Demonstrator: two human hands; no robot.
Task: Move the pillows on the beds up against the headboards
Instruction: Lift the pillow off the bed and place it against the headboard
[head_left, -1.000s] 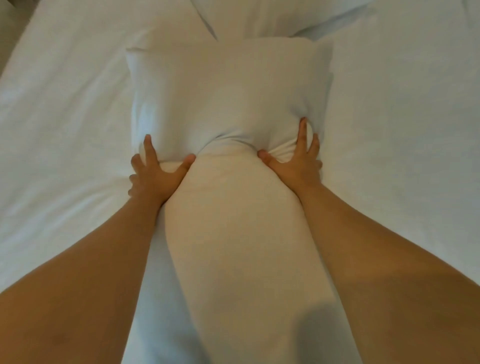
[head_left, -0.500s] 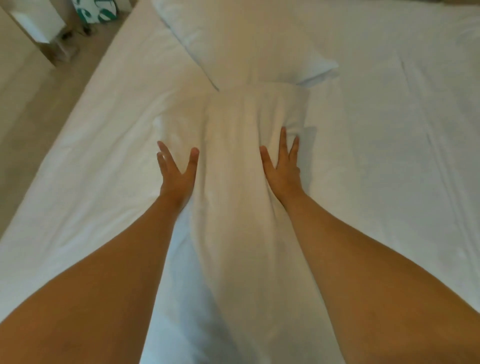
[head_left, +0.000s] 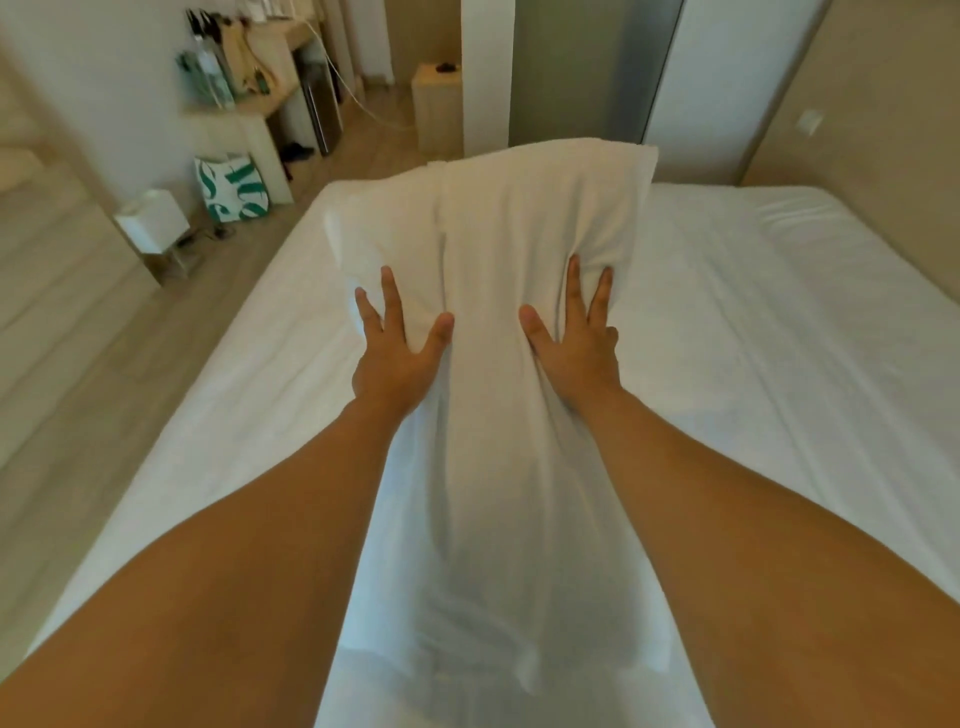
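Observation:
A long white pillow (head_left: 498, 395) is held up off the white bed (head_left: 779, 332), its far end raised and its near end hanging toward me. My left hand (head_left: 397, 348) grips its left side with fingers spread. My right hand (head_left: 576, 338) presses into its right side, fingers sunk in the fabric. A beige padded headboard (head_left: 872, 156) runs along the bed's right edge. The second pillow seen earlier is hidden behind the raised one.
Wooden floor lies left of the bed. A small white lamp (head_left: 151, 224) and a green-and-white bag (head_left: 232, 188) stand on it. A desk with bottles (head_left: 244, 78) is at the back left, a wooden stool (head_left: 437, 98) and wall pillar behind the bed.
The pillow has been lifted off the mattress and raised. The view has tilted up from the bed to show the room. Both hands stay on the pillow's sides.

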